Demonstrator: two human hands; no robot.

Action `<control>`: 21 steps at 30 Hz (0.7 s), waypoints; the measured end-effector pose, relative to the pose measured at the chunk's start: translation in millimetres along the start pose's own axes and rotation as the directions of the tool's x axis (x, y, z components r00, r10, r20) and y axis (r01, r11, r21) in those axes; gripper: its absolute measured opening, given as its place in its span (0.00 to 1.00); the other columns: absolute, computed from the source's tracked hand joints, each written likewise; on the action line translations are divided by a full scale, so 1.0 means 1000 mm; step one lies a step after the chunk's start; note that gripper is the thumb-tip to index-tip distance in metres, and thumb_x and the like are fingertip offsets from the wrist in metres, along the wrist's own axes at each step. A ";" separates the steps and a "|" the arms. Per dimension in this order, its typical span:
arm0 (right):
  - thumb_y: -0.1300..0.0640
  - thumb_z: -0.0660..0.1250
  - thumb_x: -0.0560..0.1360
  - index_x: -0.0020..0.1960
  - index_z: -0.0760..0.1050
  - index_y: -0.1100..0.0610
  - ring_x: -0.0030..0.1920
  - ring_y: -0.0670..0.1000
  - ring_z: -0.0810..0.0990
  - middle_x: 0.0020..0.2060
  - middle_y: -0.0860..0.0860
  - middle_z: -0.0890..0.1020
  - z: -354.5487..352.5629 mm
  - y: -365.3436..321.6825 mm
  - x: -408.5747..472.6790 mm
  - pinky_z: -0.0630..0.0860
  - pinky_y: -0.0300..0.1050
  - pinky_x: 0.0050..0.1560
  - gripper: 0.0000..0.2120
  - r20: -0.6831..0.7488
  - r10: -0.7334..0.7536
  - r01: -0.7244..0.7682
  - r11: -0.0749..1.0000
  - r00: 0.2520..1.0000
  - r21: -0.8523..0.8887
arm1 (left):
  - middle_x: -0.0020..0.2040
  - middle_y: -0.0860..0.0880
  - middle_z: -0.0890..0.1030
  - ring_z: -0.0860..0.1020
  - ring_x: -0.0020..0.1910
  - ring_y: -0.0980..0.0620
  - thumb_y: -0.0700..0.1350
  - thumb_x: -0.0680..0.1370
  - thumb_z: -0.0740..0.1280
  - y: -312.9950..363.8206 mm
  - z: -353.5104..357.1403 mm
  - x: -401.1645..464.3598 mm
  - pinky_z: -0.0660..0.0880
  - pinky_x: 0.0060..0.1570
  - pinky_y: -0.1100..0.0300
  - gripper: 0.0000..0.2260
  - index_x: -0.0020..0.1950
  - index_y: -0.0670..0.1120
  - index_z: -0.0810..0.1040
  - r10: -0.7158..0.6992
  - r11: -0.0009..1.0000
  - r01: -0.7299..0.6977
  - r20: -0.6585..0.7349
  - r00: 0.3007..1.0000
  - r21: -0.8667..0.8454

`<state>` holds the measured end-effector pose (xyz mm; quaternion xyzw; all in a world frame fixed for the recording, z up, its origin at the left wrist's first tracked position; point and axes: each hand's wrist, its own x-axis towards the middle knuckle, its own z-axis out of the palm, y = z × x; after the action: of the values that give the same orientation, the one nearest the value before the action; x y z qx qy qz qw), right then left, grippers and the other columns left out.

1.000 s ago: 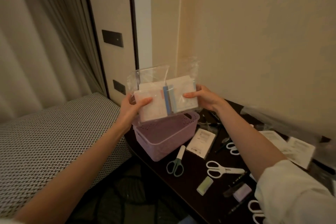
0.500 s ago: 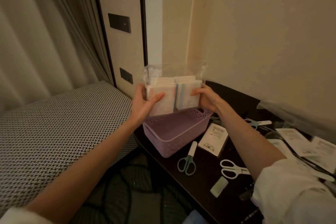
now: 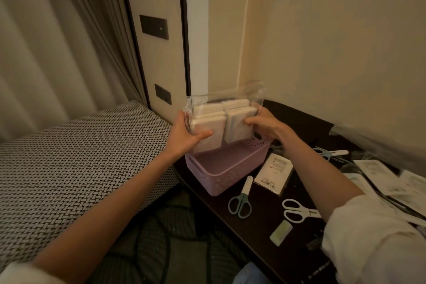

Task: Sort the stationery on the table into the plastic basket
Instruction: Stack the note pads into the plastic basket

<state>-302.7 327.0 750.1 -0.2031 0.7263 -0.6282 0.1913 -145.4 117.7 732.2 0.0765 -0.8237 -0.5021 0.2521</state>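
Note:
A clear plastic bag of pale notepads (image 3: 222, 122) hangs upright just above the lilac plastic basket (image 3: 214, 177) on the dark table (image 3: 260, 233). My left hand (image 3: 186, 136) grips the bag's left side, thumb across its front. My right hand (image 3: 265, 124) grips its right side, fingers curled over the front. The bag's lower edge dips into the basket's far end. Green-handled scissors (image 3: 241, 200), white scissors (image 3: 296, 211), a labelled packet (image 3: 274, 174) and a small pale eraser (image 3: 280, 232) lie on the table to the right of the basket.
A woven-pattern bed or bench (image 3: 76, 163) lies to the left, close to the table edge. More scissors (image 3: 332, 154) and clear packets with papers (image 3: 391, 182) crowd the table's right side. A wall stands directly behind the basket.
Both hands have lowered the bag toward the basket, and its bottom now sits inside the rim. The camera has tilted and moved closer.

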 end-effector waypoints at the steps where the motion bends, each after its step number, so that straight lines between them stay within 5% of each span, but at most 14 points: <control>1: 0.76 0.63 0.70 0.65 0.70 0.59 0.51 0.51 0.77 0.50 0.54 0.78 -0.001 -0.003 -0.002 0.77 0.40 0.45 0.26 0.021 0.010 -0.009 0.999 1.000 -0.051 | 0.55 0.54 0.75 0.76 0.56 0.54 0.48 0.66 0.80 0.000 0.000 -0.001 0.75 0.49 0.67 0.33 0.66 0.44 0.68 0.003 1.000 -0.003 0.012 1.000 -0.002; 4: 0.75 0.63 0.70 0.66 0.70 0.58 0.51 0.50 0.76 0.50 0.54 0.77 -0.001 -0.010 -0.007 0.76 0.41 0.44 0.26 0.039 0.044 -0.038 0.989 0.998 -0.140 | 0.60 0.52 0.76 0.76 0.59 0.52 0.48 0.64 0.81 -0.002 0.001 -0.001 0.76 0.58 0.56 0.37 0.68 0.46 0.67 0.017 1.000 -0.017 0.033 0.999 0.000; 8: 0.73 0.66 0.70 0.68 0.69 0.59 0.54 0.50 0.76 0.55 0.54 0.76 0.004 -0.013 -0.009 0.75 0.36 0.43 0.28 0.046 0.070 -0.054 0.959 0.997 -0.278 | 0.58 0.54 0.77 0.76 0.58 0.55 0.49 0.62 0.82 -0.011 -0.001 -0.004 0.74 0.55 0.61 0.36 0.66 0.47 0.70 -0.003 0.998 -0.002 0.070 0.998 0.067; 11: 0.72 0.68 0.70 0.67 0.70 0.59 0.59 0.52 0.74 0.57 0.54 0.75 0.010 -0.014 -0.010 0.73 0.35 0.45 0.27 0.050 0.087 -0.055 0.889 0.995 -0.455 | 0.58 0.53 0.80 0.78 0.58 0.53 0.48 0.59 0.83 -0.029 0.003 -0.011 0.76 0.59 0.54 0.37 0.64 0.49 0.71 -0.069 0.995 0.062 0.087 0.994 0.082; 17: 0.72 0.74 0.65 0.71 0.66 0.64 0.67 0.57 0.69 0.67 0.58 0.69 0.015 -0.008 -0.008 0.70 0.42 0.60 0.36 -0.042 0.048 -0.064 0.798 0.998 -0.599 | 0.59 0.49 0.78 0.77 0.59 0.51 0.43 0.60 0.83 -0.030 0.007 -0.012 0.75 0.62 0.49 0.38 0.66 0.46 0.69 -0.106 0.994 0.103 0.064 0.992 0.036; 21: 0.65 0.78 0.65 0.73 0.66 0.58 0.71 0.64 0.59 0.70 0.62 0.59 0.018 -0.009 -0.004 0.58 0.52 0.74 0.39 -0.069 0.085 -0.109 0.685 0.994 -0.720 | 0.59 0.48 0.79 0.77 0.59 0.50 0.40 0.60 0.82 -0.033 0.005 -0.011 0.76 0.61 0.47 0.37 0.65 0.45 0.70 -0.145 0.989 0.146 0.069 0.987 -0.014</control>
<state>-289.1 312.5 756.3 -0.2139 0.9272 -0.2839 0.1183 -142.1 109.9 697.9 0.1168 -0.8191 -0.5294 0.1874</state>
